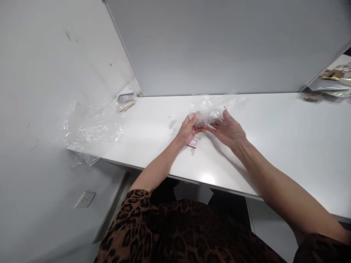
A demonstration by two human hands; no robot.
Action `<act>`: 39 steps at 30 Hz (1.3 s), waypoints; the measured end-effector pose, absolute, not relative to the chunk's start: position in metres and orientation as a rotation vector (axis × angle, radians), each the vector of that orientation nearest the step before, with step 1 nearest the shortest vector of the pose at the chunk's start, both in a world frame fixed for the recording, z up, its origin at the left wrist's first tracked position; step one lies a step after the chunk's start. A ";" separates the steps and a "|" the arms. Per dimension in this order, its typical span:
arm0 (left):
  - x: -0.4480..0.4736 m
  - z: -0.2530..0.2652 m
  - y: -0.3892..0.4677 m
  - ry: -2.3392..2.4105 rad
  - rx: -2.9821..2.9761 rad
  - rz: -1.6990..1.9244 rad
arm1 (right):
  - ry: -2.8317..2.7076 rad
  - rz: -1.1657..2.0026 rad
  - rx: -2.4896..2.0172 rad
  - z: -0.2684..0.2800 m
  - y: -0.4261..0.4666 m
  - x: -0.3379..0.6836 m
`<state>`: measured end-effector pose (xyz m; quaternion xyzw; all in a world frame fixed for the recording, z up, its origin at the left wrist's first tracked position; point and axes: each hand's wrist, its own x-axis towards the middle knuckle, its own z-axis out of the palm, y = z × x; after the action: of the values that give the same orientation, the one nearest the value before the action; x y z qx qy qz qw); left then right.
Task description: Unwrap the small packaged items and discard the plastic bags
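Note:
Above the white tabletop, both my hands hold a crinkled bundle of clear plastic wrap [208, 116]. My left hand [189, 128] grips its left end, with the thumb on top and the fingers curled beneath. At the right end, my right hand [230, 130] has its thumb against the plastic and its fingers under it. Loose plastic spreads behind the bundle toward the panel. Whatever may lie inside the folds cannot be made out. Below my left wrist, a small white card with a red border [193, 143] lies on the table, partly covered by the wrist.
Crumpled clear plastic sheets [94, 128] lie at the table's left end, partly over the front edge. A small dark-blue packaged item [126, 98] sits in the back left corner. Packaged things [336, 82] are at the far right. A grey panel [219, 47] borders the white table [279, 146].

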<state>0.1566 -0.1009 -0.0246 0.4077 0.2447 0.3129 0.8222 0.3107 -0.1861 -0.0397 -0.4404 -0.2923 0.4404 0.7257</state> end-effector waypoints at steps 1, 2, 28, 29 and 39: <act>0.157 -0.025 -0.102 0.514 0.882 0.644 | -0.611 0.951 -0.956 -0.039 -0.186 0.305; 0.157 -0.025 -0.104 0.513 0.891 0.636 | -0.577 0.912 -0.943 -0.039 -0.186 0.302; 0.173 -0.018 -0.125 0.454 0.475 0.696 | -0.581 0.817 -0.824 -0.032 -0.186 0.270; 0.173 -0.018 -0.122 0.471 0.464 0.728 | -0.592 0.851 -0.853 -0.029 -0.188 0.274; 0.143 -0.020 -0.087 0.332 0.796 0.575 | -0.476 0.428 -1.234 0.000 -0.208 0.379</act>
<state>0.1432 -0.0872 -0.0198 0.3802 0.1589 0.2749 0.8687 0.3786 -0.2078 -0.0002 -0.5687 -0.2191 0.1970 0.7680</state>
